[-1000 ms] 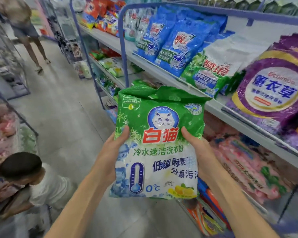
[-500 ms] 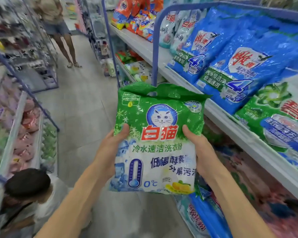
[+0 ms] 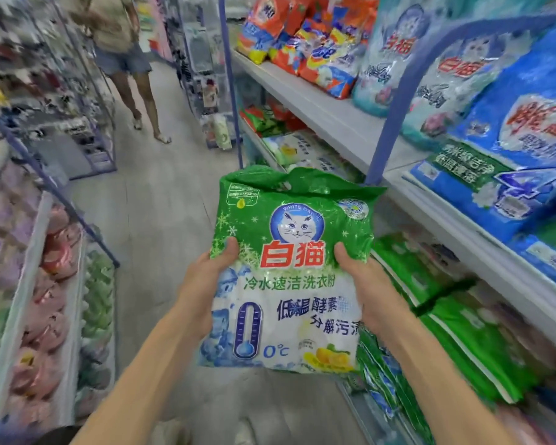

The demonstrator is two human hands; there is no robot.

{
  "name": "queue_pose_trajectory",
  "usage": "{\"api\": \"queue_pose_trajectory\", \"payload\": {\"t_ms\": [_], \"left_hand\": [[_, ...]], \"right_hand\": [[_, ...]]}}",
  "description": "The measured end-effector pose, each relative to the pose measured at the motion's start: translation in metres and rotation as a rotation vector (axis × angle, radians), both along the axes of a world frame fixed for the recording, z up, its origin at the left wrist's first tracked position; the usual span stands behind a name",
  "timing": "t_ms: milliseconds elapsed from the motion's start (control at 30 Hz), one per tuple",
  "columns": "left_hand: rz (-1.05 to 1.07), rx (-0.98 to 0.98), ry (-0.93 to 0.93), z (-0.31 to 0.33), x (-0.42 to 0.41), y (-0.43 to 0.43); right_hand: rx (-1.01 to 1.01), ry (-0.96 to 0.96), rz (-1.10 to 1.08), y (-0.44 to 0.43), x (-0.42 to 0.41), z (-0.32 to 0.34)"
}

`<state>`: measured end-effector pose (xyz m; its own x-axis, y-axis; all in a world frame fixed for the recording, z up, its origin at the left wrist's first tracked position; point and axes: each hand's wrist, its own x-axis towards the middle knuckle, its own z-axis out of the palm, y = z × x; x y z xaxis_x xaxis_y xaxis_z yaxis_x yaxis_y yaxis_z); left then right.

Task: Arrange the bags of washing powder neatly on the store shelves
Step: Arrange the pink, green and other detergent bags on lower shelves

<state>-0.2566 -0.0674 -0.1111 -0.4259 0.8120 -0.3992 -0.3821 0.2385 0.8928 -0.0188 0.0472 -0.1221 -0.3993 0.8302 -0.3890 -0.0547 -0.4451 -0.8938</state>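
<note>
I hold a green and white bag of washing powder (image 3: 289,271) with a cat picture upright in front of me, over the aisle floor. My left hand (image 3: 206,284) grips its left edge, thumb on the front. My right hand (image 3: 363,284) grips its right edge the same way. On my right runs the grey store shelf (image 3: 331,120), carrying blue bags (image 3: 511,149), pale cat-brand bags (image 3: 395,59) and orange bags (image 3: 305,43). Similar green bags (image 3: 437,316) lie on the lower shelf right of my right hand.
A person in shorts (image 3: 122,59) stands farther down the aisle. A shelf unit with pink and green packs (image 3: 52,284) lines the left side. A blue upright post (image 3: 395,117) rises from the right shelf. Grey floor (image 3: 154,203) stretches between the shelves.
My view has swung left along the aisle and moved forward; the purple and green-white bags left the frame and orange bags came in. My grip on the bag is the same.
</note>
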Motion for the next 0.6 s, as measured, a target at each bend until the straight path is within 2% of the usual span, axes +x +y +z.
{"api": "queue_pose_trajectory", "payload": {"t_ms": [133,300,467,600], "left_hand": [[-0.063,-0.022,0.0,0.0,-0.063,0.047],[-0.12,-0.06,-0.065,-0.028,-0.128,0.113],[-0.24,-0.072,-0.083,-0.023,-0.158,0.183],[-0.301,-0.088,-0.029,-0.029,-0.19,0.248]], "right_hand": [[-0.025,0.014,-0.111,0.033,-0.059,-0.005],[-0.062,0.051,-0.121,0.073,-0.105,-0.012],[-0.113,0.081,-0.195,0.131,-0.143,-0.025],[-0.126,0.12,-0.221,0.188,-0.179,-0.035]]}}
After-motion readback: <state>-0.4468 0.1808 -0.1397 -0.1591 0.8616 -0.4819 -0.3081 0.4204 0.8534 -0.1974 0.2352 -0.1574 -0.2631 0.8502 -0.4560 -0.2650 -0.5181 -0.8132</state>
